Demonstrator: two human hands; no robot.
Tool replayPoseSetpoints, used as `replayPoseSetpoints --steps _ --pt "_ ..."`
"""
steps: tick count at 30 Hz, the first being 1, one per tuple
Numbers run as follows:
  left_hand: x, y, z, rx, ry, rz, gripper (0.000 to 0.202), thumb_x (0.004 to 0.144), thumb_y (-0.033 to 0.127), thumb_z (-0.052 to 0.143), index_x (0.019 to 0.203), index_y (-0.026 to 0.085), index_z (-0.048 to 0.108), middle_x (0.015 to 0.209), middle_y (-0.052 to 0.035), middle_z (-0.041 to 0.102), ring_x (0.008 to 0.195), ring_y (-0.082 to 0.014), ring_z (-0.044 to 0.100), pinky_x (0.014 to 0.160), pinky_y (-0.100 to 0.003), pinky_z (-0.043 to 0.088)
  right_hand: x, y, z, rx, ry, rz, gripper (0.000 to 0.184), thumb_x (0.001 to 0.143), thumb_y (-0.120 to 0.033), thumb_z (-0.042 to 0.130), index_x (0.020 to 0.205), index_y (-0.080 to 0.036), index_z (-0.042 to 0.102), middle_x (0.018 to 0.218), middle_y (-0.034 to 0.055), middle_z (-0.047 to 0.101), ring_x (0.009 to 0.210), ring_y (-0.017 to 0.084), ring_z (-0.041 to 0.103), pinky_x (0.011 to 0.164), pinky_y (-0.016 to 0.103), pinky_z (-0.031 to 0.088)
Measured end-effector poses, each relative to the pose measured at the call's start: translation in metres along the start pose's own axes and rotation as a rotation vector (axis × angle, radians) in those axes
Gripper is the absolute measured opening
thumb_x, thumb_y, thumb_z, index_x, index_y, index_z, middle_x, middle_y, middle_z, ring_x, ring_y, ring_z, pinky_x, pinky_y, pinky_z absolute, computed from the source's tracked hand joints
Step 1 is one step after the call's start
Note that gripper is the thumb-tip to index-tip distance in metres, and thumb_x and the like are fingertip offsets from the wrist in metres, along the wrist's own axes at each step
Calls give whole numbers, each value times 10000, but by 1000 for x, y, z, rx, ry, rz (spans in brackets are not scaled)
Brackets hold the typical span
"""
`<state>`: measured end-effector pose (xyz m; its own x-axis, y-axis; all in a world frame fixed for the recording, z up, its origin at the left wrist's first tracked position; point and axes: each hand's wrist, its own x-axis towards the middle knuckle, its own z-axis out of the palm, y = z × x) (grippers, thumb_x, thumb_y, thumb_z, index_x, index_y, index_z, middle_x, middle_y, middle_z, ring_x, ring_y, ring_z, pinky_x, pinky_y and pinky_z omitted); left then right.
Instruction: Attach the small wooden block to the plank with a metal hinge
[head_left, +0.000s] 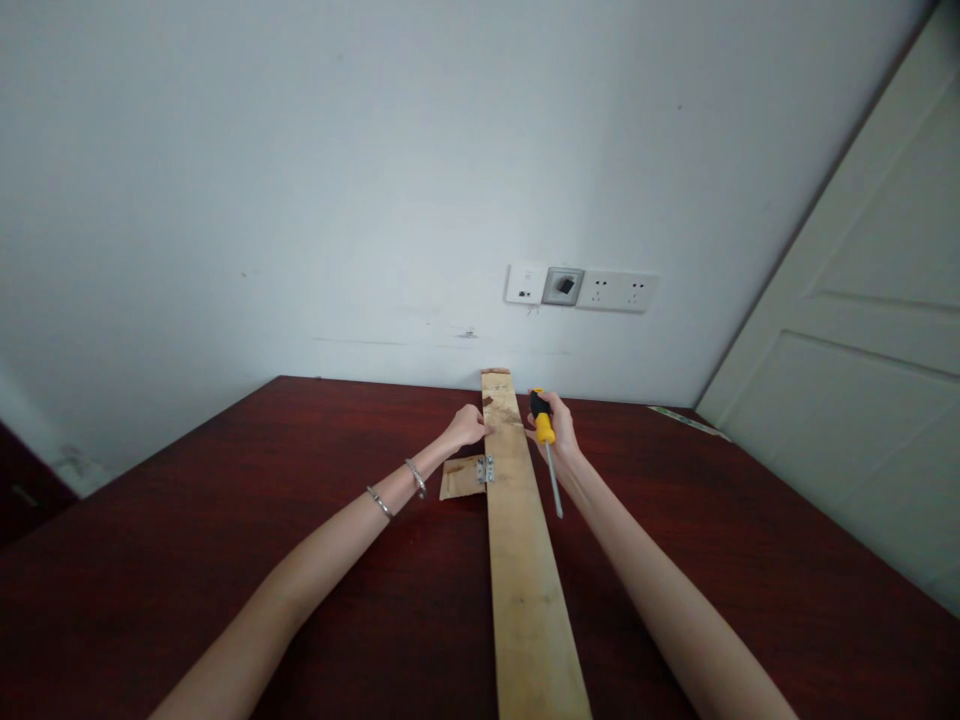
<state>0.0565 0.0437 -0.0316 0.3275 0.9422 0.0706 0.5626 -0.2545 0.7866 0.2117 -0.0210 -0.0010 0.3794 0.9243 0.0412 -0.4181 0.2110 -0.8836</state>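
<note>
A long pale wooden board (pixel 521 590) lies lengthwise on the dark red table, its far end by the wall. My left hand (pixel 468 426) is closed at the board's left edge, fingertips on the wood. In my right hand (pixel 564 430), beside the right edge, is a screwdriver (pixel 544 428) with a black and yellow handle; its metal shaft points back toward me. A metal hinge (pixel 486 469) joins the board's left side to a small wooden piece (pixel 460 478). Whether the hinge's screws are all in is too small to tell.
The dark red tabletop (pixel 225 520) reaches the white wall (pixel 375 180). Wall sockets (pixel 616 291) sit above the back edge. A thin pale strip (pixel 688 421) lies at the back right, near a white panelled door (pixel 862 380).
</note>
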Motion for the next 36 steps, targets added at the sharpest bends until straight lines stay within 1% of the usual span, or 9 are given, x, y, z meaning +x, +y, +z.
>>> replayPoseSetpoints --steps 2,5,9,12,16,22,26,32,36 --pt "0 0 -2 -67 -10 -24 195 717 208 675 556 99 650 512 -16 564 580 -144 563 549 -225 430 -2 -5 3 39 8 40 220 592 -356 611 722 -179 597 494 -65 494 407 86 445 388 218 390" --pt "-1 0 -5 -186 -30 -65 147 752 172 642 645 80 683 589 -34 624 592 -134 598 574 -230 483 -7 -11 9 88 23 70 205 593 -330 626 733 -182 601 501 -73 495 412 82 444 405 220 409" --pt "-2 1 -10 -326 -43 -87 105 754 140 648 703 60 693 657 -54 661 599 -121 618 610 -239 522 -12 -15 14 144 56 86 174 612 -291 626 745 -180 611 497 -74 496 415 82 446 389 211 389" --pt "-3 2 -15 -407 -34 -87 86 735 133 675 703 55 692 670 -62 670 594 -116 620 628 -245 534 -13 -17 14 155 55 99 186 624 -301 621 767 -183 610 497 -74 489 413 82 443 365 204 353" --pt "-4 3 -20 -494 -30 -78 94 686 140 729 699 54 691 695 -81 686 637 -138 644 677 -271 546 -13 -19 13 147 23 91 219 622 -323 622 796 -191 602 515 -77 486 419 80 445 352 198 326" --pt "-8 2 -26 -689 -94 -79 218 571 169 826 678 43 685 722 -110 696 636 -156 648 689 -294 537 -14 -19 13 159 35 93 231 617 -325 628 802 -191 595 526 -76 478 437 78 455 366 185 361" --pt "-6 -2 -26 -790 -140 -99 210 560 122 816 712 40 696 765 -122 705 647 -162 652 684 -287 536 -13 -18 12 157 49 101 217 611 -325 631 773 -188 587 524 -81 484 436 73 458 387 183 400" --pt "3 -9 -24 -826 -180 -134 142 580 63 767 698 35 693 759 -133 704 630 -168 653 673 -294 539 -9 -12 8 131 22 102 232 611 -339 635 778 -187 586 530 -83 504 424 67 464 407 187 442" --pt "6 -12 -24 -821 -204 -130 147 572 36 754 704 45 690 769 -131 707 625 -164 651 661 -297 537 -5 -13 4 118 40 119 210 631 -328 626 782 -193 570 534 -87 496 422 65 469 437 205 499"
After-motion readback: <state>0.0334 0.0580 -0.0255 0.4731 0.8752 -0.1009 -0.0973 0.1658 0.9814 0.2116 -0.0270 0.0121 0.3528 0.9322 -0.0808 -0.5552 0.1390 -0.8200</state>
